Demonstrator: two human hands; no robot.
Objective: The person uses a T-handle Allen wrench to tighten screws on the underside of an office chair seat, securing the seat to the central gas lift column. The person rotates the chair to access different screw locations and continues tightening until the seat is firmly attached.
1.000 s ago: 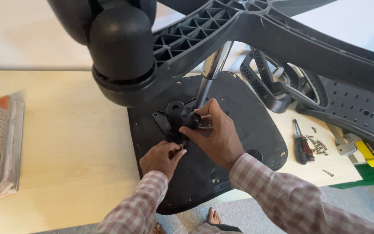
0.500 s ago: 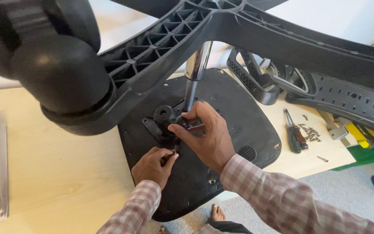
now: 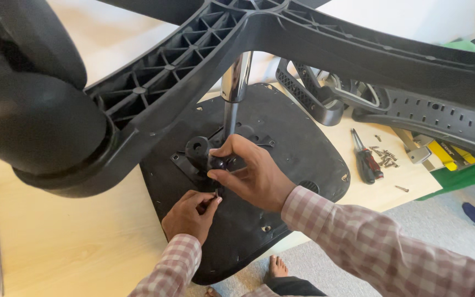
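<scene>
Since a moment ago the view has swung left and closer, so the castor wheel (image 3: 34, 126) now fills the upper left and the hands sit lower in frame; the hands themselves have barely shifted. An upturned office chair lies on a pale wooden table (image 3: 56, 242), its black seat underside (image 3: 298, 154) facing up. The right hand (image 3: 251, 176) is curled, fingertips pinched on a small black knob at the metal mechanism plate (image 3: 202, 159), just below the chrome gas cylinder (image 3: 235, 82). The left hand (image 3: 189, 215), below and left of the right, is nearly closed, fingertips nipping something small and dark, likely a screw or tool tip; it is too small to tell. Pliers (image 3: 365, 160) and loose screws (image 3: 385, 157) lie well to the right of the right hand.

A small fastener could slip from the pinch and roll off the seat. The five-arm base (image 3: 281, 33) overhead could tip if jostled.

The fingers hide the fitting itself, and the base runs out of frame.
</scene>
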